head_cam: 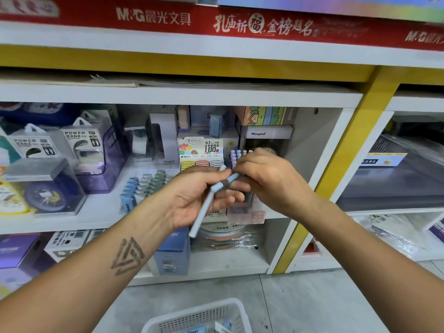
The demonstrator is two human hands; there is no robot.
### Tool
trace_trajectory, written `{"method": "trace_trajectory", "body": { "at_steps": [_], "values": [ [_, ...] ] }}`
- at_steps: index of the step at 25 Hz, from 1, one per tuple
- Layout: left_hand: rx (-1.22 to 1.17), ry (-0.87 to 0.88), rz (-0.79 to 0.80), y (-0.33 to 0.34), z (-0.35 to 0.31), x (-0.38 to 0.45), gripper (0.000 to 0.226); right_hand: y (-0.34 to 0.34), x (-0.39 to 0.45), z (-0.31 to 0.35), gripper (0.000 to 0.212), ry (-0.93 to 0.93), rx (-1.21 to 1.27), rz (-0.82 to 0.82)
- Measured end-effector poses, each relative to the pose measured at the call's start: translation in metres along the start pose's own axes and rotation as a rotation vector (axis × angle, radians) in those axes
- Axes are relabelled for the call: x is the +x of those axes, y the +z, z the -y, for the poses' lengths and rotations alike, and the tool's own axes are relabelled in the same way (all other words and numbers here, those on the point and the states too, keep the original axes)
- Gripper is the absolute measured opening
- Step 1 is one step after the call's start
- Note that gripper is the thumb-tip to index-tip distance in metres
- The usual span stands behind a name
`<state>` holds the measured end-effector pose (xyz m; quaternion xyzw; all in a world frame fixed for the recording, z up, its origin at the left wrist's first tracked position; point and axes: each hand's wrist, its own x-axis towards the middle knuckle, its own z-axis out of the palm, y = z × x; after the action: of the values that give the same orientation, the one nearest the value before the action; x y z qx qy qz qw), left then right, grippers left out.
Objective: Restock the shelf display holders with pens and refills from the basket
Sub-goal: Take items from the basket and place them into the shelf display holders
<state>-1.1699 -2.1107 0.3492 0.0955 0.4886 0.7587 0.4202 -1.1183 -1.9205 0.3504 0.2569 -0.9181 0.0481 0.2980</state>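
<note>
Now, grip: the left hand (192, 200) holds a pale blue pen (206, 205), fingers curled round its upper part, palm turned up; the barrel slants down toward 7 o'clock and its lower end hangs free below the palm.
Right hand (269, 181): fingers bunched and pinching the pen's upper end, at 1 o'clock from the left palm; the two hands touch at the fingertips.
Pen holder (242, 207): a display holder directly behind both hands, largely hidden; pastel pen tops (237, 154) stand upright from it at 12 o'clock of the right hand.
Lead-refill display (201, 152): a card box printed "0.7" and "100", at 11 o'clock of the hands, with yellow, pink and grey packs in a row along its front.
Eraser rows (144, 186): blue and green pieces in ranks at 9 o'clock of the left hand, on the same white shelf (101, 210).
Power bank boxes (81, 147): clear packs further out at 10 o'clock.
Basket (199, 316): white, perforated, on the grey floor at 6 o'clock, holding pale blue items (225, 326) whose kind I cannot tell.
Red banner (216, 22): across the top at 12 o'clock.
</note>
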Motion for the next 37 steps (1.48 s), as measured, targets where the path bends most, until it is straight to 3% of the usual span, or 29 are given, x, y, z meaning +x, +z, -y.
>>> {"method": "trace_trajectory", "body": {
  "at_steps": [1, 3, 6, 8, 10, 13, 15, 20, 29, 33, 37],
  "values": [
    [-0.019, -0.002, -0.001, -0.003, -0.005, -0.001, 0.03, 0.0, 0.003, -0.001, 0.014, 0.023, 0.015, -0.033],
    [-0.008, 0.032, -0.026, -0.01, -0.013, -0.003, 0.032, -0.001, 0.008, 0.0, 0.02, 0.251, 0.164, -0.115],
    [0.072, 0.069, -0.097, -0.016, -0.013, -0.003, 0.03, -0.009, 0.009, 0.005, 0.078, 0.616, 0.61, -0.127],
    [0.104, 0.042, -0.109, -0.014, -0.009, -0.002, 0.023, -0.008, 0.007, 0.002, 0.095, 0.68, 0.631, -0.088],
    [0.119, 0.011, -0.1, -0.011, -0.005, -0.003, 0.021, -0.004, 0.006, 0.003, 0.086, 0.668, 0.533, -0.026],
    [0.144, -0.011, -0.113, -0.01, 0.0, -0.002, 0.024, 0.0, 0.004, 0.001, 0.038, 0.54, 0.263, 0.005],
    [0.161, -0.027, -0.126, -0.01, 0.002, -0.001, 0.022, 0.002, 0.003, 0.0, 0.017, 0.426, 0.152, -0.019],
    [0.132, -0.058, -0.156, -0.01, 0.006, 0.002, 0.03, 0.004, 0.0, -0.005, 0.012, 0.459, 0.191, 0.003],
    [0.102, 0.02, -0.155, -0.008, 0.006, 0.0, 0.016, 0.003, 0.0, -0.009, 0.011, 0.329, 0.064, 0.11],
    [0.125, 0.028, -0.154, -0.008, 0.005, 0.0, 0.022, 0.005, 0.002, -0.008, 0.009, 0.417, 0.057, -0.006],
    [0.084, 0.001, -0.142, -0.009, 0.004, 0.001, 0.025, 0.007, 0.004, -0.006, 0.01, 0.439, 0.061, 0.068]
  ]
}}
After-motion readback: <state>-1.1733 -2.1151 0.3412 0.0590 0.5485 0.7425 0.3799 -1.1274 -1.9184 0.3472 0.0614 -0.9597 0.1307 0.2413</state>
